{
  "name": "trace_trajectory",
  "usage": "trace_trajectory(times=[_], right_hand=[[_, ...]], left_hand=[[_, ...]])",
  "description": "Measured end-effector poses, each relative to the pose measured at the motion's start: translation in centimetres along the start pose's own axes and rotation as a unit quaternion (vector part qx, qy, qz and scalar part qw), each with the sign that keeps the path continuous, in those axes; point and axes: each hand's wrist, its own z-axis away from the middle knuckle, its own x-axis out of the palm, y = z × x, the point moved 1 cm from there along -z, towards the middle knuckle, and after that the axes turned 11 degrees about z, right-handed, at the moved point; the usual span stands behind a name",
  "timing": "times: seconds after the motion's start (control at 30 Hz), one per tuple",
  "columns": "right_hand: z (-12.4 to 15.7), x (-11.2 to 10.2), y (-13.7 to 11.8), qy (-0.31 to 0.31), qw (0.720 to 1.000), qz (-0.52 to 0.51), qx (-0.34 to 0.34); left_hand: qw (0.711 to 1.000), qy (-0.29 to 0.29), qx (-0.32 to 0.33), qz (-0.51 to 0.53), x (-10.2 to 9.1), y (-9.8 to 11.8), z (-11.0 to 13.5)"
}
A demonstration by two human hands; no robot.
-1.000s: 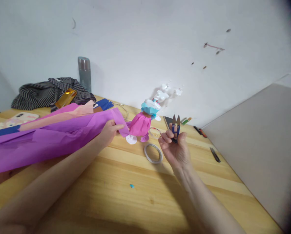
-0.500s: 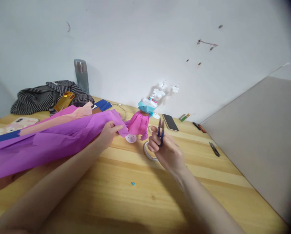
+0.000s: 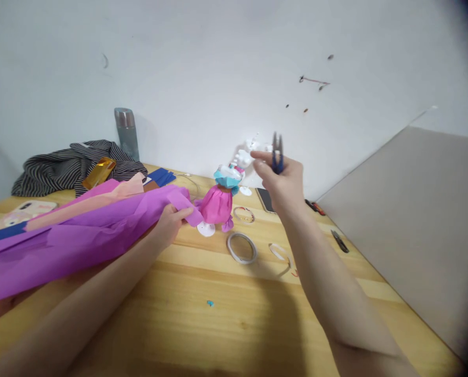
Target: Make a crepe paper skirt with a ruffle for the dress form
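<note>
My left hand (image 3: 170, 222) pinches the near corner of a large purple crepe paper sheet (image 3: 80, 235) that lies across the left of the wooden table (image 3: 226, 319). My right hand (image 3: 283, 180) is raised above the table and grips small blue thread snips (image 3: 277, 152), blades pointing up. Between my hands stands a small doll (image 3: 221, 201) in a pink paper skirt with a light blue top, on a white round base. A white tape ring (image 3: 242, 247) lies on the table just in front of it.
A striped cloth (image 3: 69, 162), a gold packet (image 3: 98, 172) and a grey flask (image 3: 126, 131) sit at the back left. A phone (image 3: 20, 212) lies at the far left, another phone (image 3: 264, 199) behind my right wrist. A grey board (image 3: 414, 220) leans at the right, small tools (image 3: 339, 241) beside it.
My right hand has lifted the snips from low over the tape ring up and to the right, above the doll's height. My left hand keeps its pinch on the purple paper.
</note>
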Motion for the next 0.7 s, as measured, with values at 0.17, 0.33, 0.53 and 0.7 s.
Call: trace_trajectory(times=[0.17, 0.33, 0.53, 0.7], right_hand=[[-1.0, 2.3, -1.8, -0.080, 0.996, 0.039, 0.003], [-1.8, 3.1, -1.5, -0.082, 0.996, 0.038, -0.011], [-4.1, 3.0, -1.8, -0.121, 0.989, 0.087, 0.016], [-4.6, 4.1, -2.2, -0.278, 0.955, 0.049, 0.087]], left_hand=[[1.000, 0.004, -0.002, -0.010, 0.2, 0.2, 0.1], [1.000, 0.007, -0.003, -0.005, 0.4, 0.3, 0.1], [0.999, 0.020, -0.027, -0.008, 2.5, 2.4, 1.3], [0.991, 0.080, -0.109, 0.006, 4.2, 3.5, 4.4]])
